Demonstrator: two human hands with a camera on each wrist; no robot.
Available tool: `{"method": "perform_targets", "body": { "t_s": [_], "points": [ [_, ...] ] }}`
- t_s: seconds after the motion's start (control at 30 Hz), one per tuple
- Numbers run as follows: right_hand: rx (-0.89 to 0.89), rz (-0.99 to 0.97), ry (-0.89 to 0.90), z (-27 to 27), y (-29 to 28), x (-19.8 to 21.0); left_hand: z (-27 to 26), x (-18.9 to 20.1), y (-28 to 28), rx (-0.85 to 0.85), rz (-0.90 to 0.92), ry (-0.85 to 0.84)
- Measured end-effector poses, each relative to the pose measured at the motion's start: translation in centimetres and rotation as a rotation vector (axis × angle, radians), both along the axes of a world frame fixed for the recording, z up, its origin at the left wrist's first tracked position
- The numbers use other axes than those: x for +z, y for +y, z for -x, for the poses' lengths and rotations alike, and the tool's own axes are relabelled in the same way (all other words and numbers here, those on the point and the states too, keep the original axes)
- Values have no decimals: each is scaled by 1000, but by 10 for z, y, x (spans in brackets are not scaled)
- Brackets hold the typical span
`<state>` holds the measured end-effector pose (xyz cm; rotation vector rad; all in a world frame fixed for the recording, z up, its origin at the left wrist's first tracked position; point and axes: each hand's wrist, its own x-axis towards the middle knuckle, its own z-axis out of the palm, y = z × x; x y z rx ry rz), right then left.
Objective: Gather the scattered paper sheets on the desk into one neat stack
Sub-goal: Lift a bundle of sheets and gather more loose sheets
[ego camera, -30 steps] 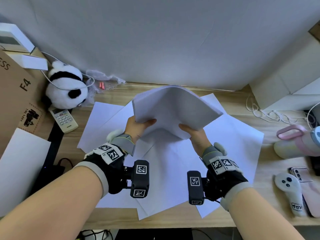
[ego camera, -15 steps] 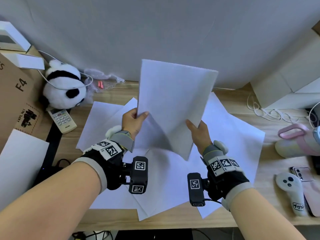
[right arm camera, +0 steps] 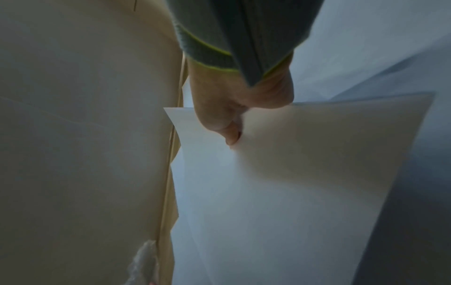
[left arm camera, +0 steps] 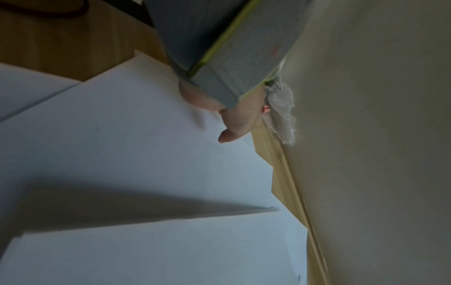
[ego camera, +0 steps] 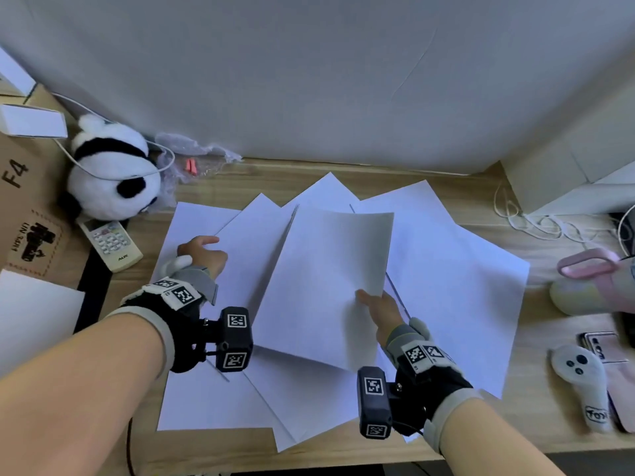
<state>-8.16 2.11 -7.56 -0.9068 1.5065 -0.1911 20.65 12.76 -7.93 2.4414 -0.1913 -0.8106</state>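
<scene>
My right hand pinches the right edge of a thin bundle of white sheets and holds it tilted just above the desk; in the right wrist view the thumb presses on the held bundle. Several loose sheets lie fanned and overlapping on the wooden desk under and around it. My left hand holds nothing, its fingers relaxed over the left sheets. The left wrist view shows its thumb at a flat sheet.
A panda plush and a remote control sit at the left by a cardboard box. At the right are a white cable, a pink-handled bottle, a white controller and a phone.
Both hands held the bundle upright before. My left hand has let go and dropped left onto the desk sheets, while my right hand alone has lowered and tilted the bundle.
</scene>
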Motion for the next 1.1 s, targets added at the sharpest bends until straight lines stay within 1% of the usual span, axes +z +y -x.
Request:
{"method": "perform_targets", "body": {
  "t_s": [0.2,0.3,0.37,0.47,0.6,0.73,0.8,0.9,0.97,1.03,1.1],
  "points": [
    [-4,-21,23,3,5,-4,3,-12,3,-22,-231,82],
    [6,-20,42,3,3,-5,1,-9,5,-155,-398,32],
    [9,-18,49,3,3,-5,-1,-7,6,-175,-440,17],
    [4,-34,43,4,3,-4,-4,-9,8,-144,-414,5],
    [-9,-45,31,5,3,-5,-3,-10,10,-89,-330,78],
    [-12,-37,28,4,4,-4,-1,-2,16,-143,-411,54],
    [-13,-31,29,3,4,-4,0,4,17,-160,-400,45],
    [-14,-33,26,2,4,-2,5,11,18,-127,-231,87],
    [-9,-39,17,2,4,0,11,16,19,-162,-146,155],
    [17,-40,15,-1,6,2,17,15,23,-190,-93,237],
    [44,-22,36,-5,10,4,25,14,27,-203,-47,275]
  ]
}}
